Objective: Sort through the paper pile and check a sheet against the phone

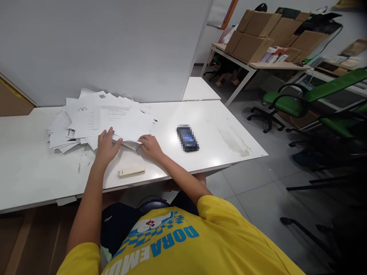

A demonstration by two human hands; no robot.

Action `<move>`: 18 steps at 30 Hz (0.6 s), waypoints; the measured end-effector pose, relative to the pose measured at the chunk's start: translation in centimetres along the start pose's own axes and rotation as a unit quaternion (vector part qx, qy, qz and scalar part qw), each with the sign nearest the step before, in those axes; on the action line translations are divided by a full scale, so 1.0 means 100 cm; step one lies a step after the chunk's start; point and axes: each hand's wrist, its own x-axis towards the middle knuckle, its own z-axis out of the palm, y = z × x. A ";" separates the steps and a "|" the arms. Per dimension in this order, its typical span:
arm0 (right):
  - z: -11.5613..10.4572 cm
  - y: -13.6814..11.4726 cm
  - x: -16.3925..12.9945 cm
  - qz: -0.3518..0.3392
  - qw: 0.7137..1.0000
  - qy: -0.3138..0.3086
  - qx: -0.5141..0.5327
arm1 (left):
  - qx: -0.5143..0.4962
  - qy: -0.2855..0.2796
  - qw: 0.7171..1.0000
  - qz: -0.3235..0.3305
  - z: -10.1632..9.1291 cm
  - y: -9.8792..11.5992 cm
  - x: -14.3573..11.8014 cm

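White wall panel (pixel 100 49), upright, behind the table. White table (pixel 206 133), long, stained toward its right end. Cardboard boxes (pixel 249 44), stacked on a further desk. Green chair (pixel 289 103), wheeled, on grey floor. Paper pile (pixel 78 131), uneven, at the table's left-centre, against the panel. Top sheet (pixel 132 124), on the pile, near edge raised. Left hand (pixel 106 149): fingers on the paper, thumb spread apart, no firm hold visible. Right hand (pixel 151 147): fingers curled, pinching the sheet's near-right corner. Phone (pixel 187 138), blurred, right of that hand. Stapler (pixel 132 172), cream, near the front edge.
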 end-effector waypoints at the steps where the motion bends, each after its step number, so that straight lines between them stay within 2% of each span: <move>1: 0.001 0.000 -0.001 -0.011 1.000 0.022 0.005 | -0.036 0.027 0.999 -0.022 -0.001 0.005 -0.003; 3: 0.003 -0.002 -0.005 -0.033 0.997 0.071 0.015 | -0.132 0.109 0.981 -0.091 0.000 0.019 -0.013; 5: 0.004 -0.008 -0.010 -0.061 0.991 0.116 0.018 | -0.273 0.161 0.932 -0.174 0.003 0.036 -0.025; 6: 0.005 -0.012 -0.012 -0.079 0.988 0.130 0.017 | -0.355 0.154 0.899 -0.204 0.006 0.045 -0.030; 8: 0.006 -0.020 -0.017 -0.116 0.984 0.134 0.007 | -0.496 0.096 0.832 -0.230 0.011 0.062 -0.038; 9: 0.007 -0.024 -0.019 -0.131 0.984 0.123 -0.001 | -0.543 0.067 0.805 -0.230 0.014 0.070 -0.040; 11: 0.007 -0.030 -0.022 -0.142 0.985 0.096 -0.014 | -0.599 0.039 0.767 -0.226 0.016 0.082 -0.039; 13: 0.004 -0.033 -0.024 -0.140 0.987 0.074 -0.013 | -0.619 0.044 0.748 -0.235 0.016 0.089 -0.036; 14: 0.001 -0.034 -0.025 -0.143 0.987 0.068 -0.004 | -0.616 0.055 0.747 -0.244 0.014 0.091 -0.036; 18: -0.024 -0.039 -0.040 -0.206 0.975 0.039 0.078 | -0.553 0.132 0.782 -0.255 0.002 0.092 -0.051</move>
